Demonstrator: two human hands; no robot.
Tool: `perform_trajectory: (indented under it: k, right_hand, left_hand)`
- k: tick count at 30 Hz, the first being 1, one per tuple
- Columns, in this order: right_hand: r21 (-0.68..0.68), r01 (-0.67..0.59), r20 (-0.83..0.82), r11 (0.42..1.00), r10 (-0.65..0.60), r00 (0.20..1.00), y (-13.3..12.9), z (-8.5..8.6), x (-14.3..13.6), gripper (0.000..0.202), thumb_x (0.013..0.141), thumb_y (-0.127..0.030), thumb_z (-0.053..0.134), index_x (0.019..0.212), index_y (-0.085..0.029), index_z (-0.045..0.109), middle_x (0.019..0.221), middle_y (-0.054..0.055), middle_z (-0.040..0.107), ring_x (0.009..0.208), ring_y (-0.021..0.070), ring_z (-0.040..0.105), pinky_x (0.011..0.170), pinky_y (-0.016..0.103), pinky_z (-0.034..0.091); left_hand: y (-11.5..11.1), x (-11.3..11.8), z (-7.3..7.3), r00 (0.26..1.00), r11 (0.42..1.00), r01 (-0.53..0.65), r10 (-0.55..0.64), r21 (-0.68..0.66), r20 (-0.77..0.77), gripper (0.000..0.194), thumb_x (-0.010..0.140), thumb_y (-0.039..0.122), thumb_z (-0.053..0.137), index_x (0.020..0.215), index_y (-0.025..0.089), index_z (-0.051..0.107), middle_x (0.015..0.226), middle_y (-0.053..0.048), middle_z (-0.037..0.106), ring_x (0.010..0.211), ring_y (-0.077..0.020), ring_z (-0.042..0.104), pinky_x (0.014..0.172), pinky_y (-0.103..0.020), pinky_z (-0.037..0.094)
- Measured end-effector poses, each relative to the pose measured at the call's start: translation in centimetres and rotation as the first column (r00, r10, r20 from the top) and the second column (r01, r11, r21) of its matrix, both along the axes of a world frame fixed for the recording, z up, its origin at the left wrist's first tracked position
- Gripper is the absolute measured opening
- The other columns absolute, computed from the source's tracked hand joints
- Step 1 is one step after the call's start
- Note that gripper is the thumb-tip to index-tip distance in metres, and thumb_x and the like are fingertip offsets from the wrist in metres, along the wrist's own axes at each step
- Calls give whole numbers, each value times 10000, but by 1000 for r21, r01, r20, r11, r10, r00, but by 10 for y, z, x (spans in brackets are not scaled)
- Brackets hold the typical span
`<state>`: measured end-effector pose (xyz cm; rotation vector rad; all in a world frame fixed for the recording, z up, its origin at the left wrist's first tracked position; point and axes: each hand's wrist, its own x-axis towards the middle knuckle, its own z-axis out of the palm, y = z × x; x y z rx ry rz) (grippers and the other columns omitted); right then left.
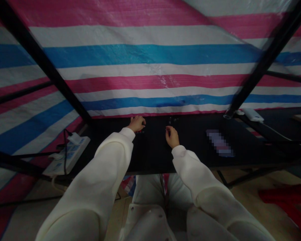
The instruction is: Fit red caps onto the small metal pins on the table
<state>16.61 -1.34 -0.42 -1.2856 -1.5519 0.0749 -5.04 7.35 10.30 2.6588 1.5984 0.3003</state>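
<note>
Over the black tabletop [153,150], my left hand [137,123] is closed, its fingers curled and pointing down to the right. Small reddish bits [139,131] lie just below its fingers, too small to name. My right hand [172,136] is a short way to the right, with thumb and fingers drawn together. Whatever either hand pinches, if anything, is too small to tell. Beyond the right hand, several tiny pale pieces [175,119] rest near the back edge of the table.
A phone-like object [219,143], blurred out, lies to the right. A white power strip [76,152] with plugs and cables sits at the left end. At far right are a white adapter [253,114] and its cord. Black posts [256,77] and striped sheeting [150,55] enclose the table.
</note>
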Motion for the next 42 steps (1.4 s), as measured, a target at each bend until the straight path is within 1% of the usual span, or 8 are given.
perform_trajectory:
  k: [5, 9, 13, 16, 26, 31, 37, 42]
  right_hand:
    - [25, 37, -176, 999, -32, 984, 1, 0, 1, 236, 816, -224, 384, 1009, -169, 508, 875, 60, 591, 837, 162, 548, 806, 327, 416]
    - [25, 60, -328, 998, -49, 943, 1, 3, 3, 216, 813, -243, 389, 980, -166, 504, 859, 55, 587, 820, 146, 553, 772, 300, 429]
    - [34, 87, -440, 996, -63, 896, 2, 7, 5, 197, 805, -252, 399, 948, -159, 498, 813, 43, 580, 770, 132, 554, 718, 271, 432]
    - [16, 122, -497, 992, -98, 862, 2, 10, 6, 193, 795, -259, 413, 936, -156, 495, 797, 37, 578, 737, 124, 550, 695, 261, 427]
    - [-33, 125, -599, 992, -120, 792, 9, 9, 8, 204, 782, -266, 404, 940, -159, 473, 807, 38, 574, 728, 121, 545, 689, 260, 431]
    - [-56, 123, -558, 991, -133, 819, 11, 6, 9, 210, 796, -268, 375, 957, -160, 455, 829, 62, 571, 759, 140, 556, 709, 279, 441]
    - [-71, 138, -464, 988, -155, 872, 15, -1, 11, 220, 808, -271, 372, 974, -156, 459, 851, 73, 569, 762, 142, 548, 718, 285, 447]
    - [-154, 199, -218, 968, -229, 949, 19, -12, 13, 196, 737, -208, 428, 887, -147, 540, 909, 105, 565, 879, 190, 525, 810, 347, 417]
  left_hand:
    - [-6, 33, -1, 991, 993, 111, -114, 51, 70, 226, 717, 239, 575, 934, 200, 624, 1050, -70, 575, 1066, -251, 454, 904, -407, 334]
    - [-12, 67, -19, 980, 986, 166, -165, 7, 107, 346, 766, 222, 500, 1110, 207, 540, 1120, -75, 551, 1065, -229, 469, 895, -384, 368]
    - [-18, 98, -45, 987, 991, 128, -124, -26, 104, 484, 793, 205, 441, 1273, 205, 380, 1251, -99, 458, 1112, -248, 433, 875, -405, 383]
    - [-22, 114, -58, 990, 996, 76, -81, 46, 114, 535, 819, 189, 384, 1339, 200, 258, 1288, -115, 415, 1132, -252, 406, 884, -422, 364]
    - [-16, 140, -66, 984, 994, -33, 14, 106, 180, 642, 842, 191, 341, 1392, 243, 14, 1323, -104, 363, 1140, -234, 379, 891, -407, 337]
    - [-10, 145, -70, 989, 999, -21, 14, 42, 149, 490, 837, 216, 384, 1319, 208, 301, 1168, -124, 502, 1078, -253, 437, 870, -418, 349]
    - [-10, 143, -64, 956, 993, -74, 45, 89, 289, 208, 813, 179, 436, 970, 168, 572, 970, -108, 595, 953, -219, 529, 829, -357, 389]
    - [-16, 128, -65, 797, 992, -124, 94, 10, 596, 133, 750, 193, 537, 867, 179, 598, 832, -54, 631, 769, -162, 584, 720, -297, 445]
